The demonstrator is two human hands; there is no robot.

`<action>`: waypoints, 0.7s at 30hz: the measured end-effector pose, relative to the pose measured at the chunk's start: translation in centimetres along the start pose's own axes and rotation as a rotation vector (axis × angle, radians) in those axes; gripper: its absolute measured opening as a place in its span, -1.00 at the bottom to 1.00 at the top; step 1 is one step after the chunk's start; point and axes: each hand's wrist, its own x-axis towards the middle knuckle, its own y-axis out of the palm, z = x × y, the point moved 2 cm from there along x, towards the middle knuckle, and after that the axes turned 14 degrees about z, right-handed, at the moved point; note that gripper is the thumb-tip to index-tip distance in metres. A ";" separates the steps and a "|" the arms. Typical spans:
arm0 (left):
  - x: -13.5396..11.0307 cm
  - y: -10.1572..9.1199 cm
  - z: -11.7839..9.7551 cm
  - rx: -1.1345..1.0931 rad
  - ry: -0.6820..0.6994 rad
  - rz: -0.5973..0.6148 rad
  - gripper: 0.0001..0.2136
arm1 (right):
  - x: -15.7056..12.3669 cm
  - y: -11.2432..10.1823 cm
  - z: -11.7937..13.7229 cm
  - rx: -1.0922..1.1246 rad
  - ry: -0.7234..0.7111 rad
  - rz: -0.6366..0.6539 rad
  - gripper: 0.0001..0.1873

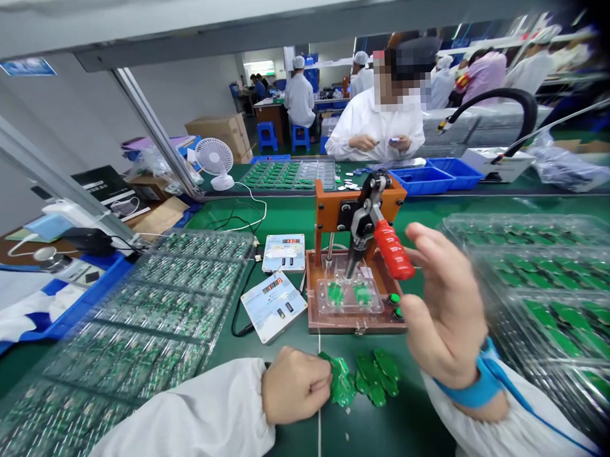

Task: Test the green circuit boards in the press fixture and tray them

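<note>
My left hand (298,385) is low in the middle of the view, its fingers closed at the edge of a green circuit board (342,382). Right beside it lies a small pile of similar green circuit boards (377,376). My right hand (445,303), wearing a blue wrist strap (473,388), is open, fingers apart, just right of the red handle (394,249) of a toggle-clamp press (359,210). No grip on that handle shows. Under the clamp, two green boards sit in the clear fixture (372,301), with green buttons (395,299) at its right.
Clear trays of boards stand on the left (187,292) and stacked on the right (541,273). Two meters with red digits (275,306) lie left of the press. Behind are a white fan (215,158), blue bins (423,178) and a co-worker (376,129) facing me.
</note>
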 end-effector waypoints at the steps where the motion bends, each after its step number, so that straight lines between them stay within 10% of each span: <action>1: 0.0 0.1 0.0 0.006 0.018 -0.004 -0.70 | 0.7 0.5 -0.3 -0.025 -0.052 0.014 -0.44; 9: -0.3 0.6 0.1 0.038 0.081 -0.028 -0.70 | 2.2 1.0 -1.4 -0.219 -0.227 -0.104 -0.64; 14: -0.3 0.9 0.2 0.050 0.110 -0.031 -0.70 | 8.3 -1.7 1.0 -0.159 -0.083 -0.246 -0.59; 21: -0.3 1.2 0.3 0.126 0.173 -0.037 -0.68 | 18.8 -3.0 -3.4 0.208 0.219 0.180 -0.69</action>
